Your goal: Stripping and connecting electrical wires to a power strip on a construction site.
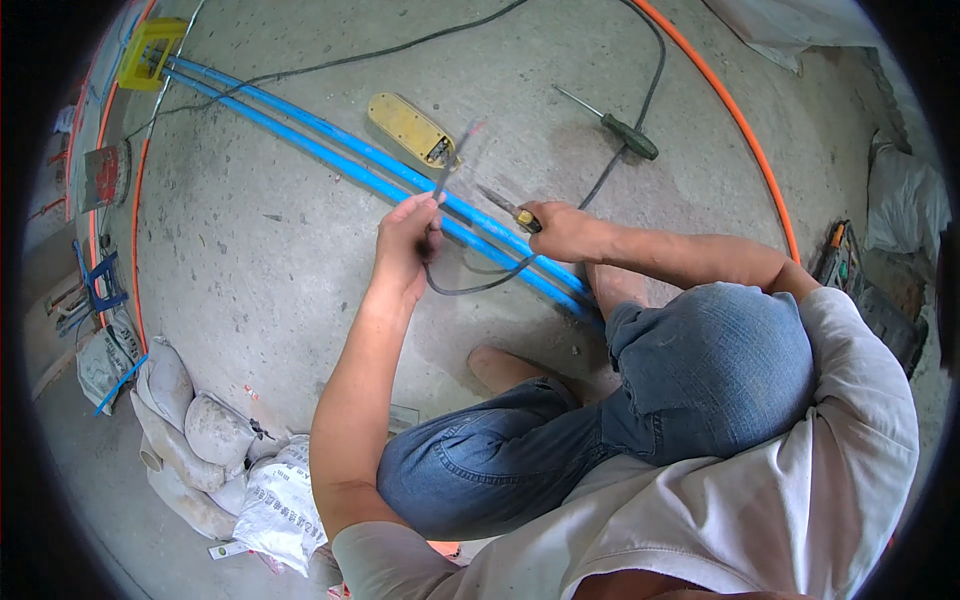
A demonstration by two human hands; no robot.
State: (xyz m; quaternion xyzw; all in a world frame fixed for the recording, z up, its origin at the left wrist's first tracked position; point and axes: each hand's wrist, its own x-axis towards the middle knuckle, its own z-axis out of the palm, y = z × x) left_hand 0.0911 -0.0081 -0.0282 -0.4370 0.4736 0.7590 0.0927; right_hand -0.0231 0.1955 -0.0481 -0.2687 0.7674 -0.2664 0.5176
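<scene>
My left hand (405, 235) is closed around a black cable (480, 288), its end sticking up past my fingers, blurred and reddish at the tip. From that hand the cable loops down over two blue pipes (370, 165). To the right, my right hand (570, 232) grips a knife (505, 205) by its yellow-and-black handle; the pointed blade is aimed up and left toward the cable, apart from it. Just beyond the pipes lies a yellow oblong housing (410, 128) with dark and metal parts at one end. A screwdriver (630, 138) with a green handle rests on the concrete floor.
An orange hose (730, 100) curves along the right. The pipes' far ends meet a yellow frame (150, 53) at the upper left. Filled sacks (205, 430) lie at the lower left, near a blue hacksaw-like tool (105, 280). More tools (835, 255) sit at the right.
</scene>
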